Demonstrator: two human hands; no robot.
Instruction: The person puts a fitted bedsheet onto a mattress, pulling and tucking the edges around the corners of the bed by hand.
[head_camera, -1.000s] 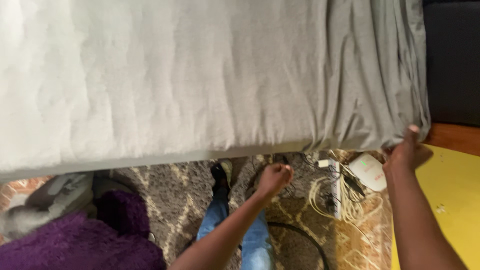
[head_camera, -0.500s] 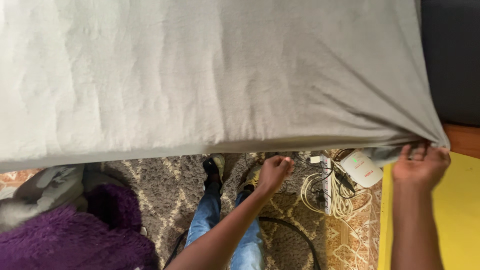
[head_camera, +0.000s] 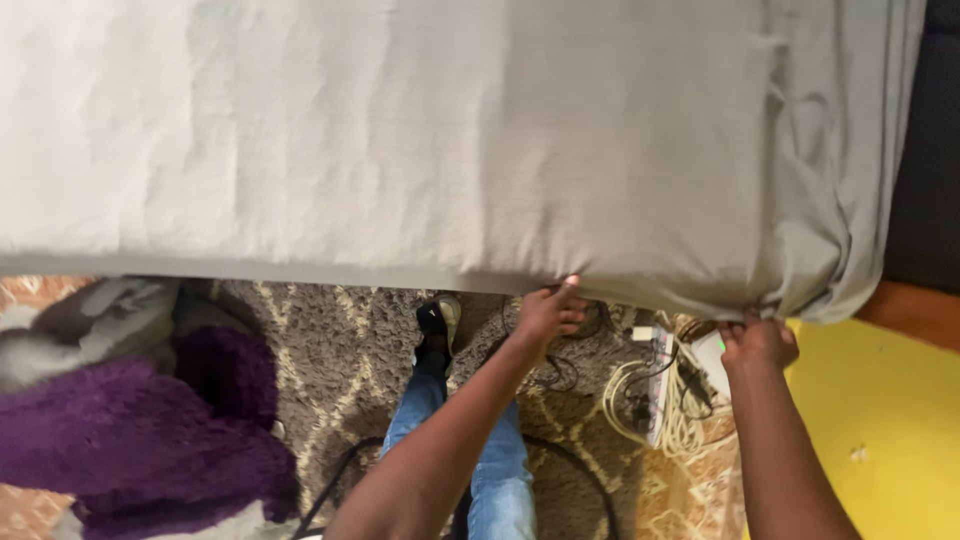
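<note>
A grey fitted sheet (head_camera: 450, 140) covers a mattress that fills the upper part of the view. My left hand (head_camera: 549, 310) touches the sheet's lower edge near the middle, fingers curled under it. My right hand (head_camera: 758, 340) grips the bunched sheet corner (head_camera: 820, 270) at the mattress's right end. My legs in blue jeans (head_camera: 500, 470) and a dark shoe (head_camera: 438, 325) show below, on the rug.
A grey and tan shag rug (head_camera: 330, 370) lies under the bed edge. A purple fluffy blanket (head_camera: 130, 440) sits at the lower left. A power strip with coiled cables (head_camera: 660, 395) and a white device (head_camera: 708, 352) lie beside a yellow surface (head_camera: 880, 430).
My left hand has risen from a loose fist over the rug to the sheet's edge. My right hand has pulled the sheet corner down and left, under the mattress end.
</note>
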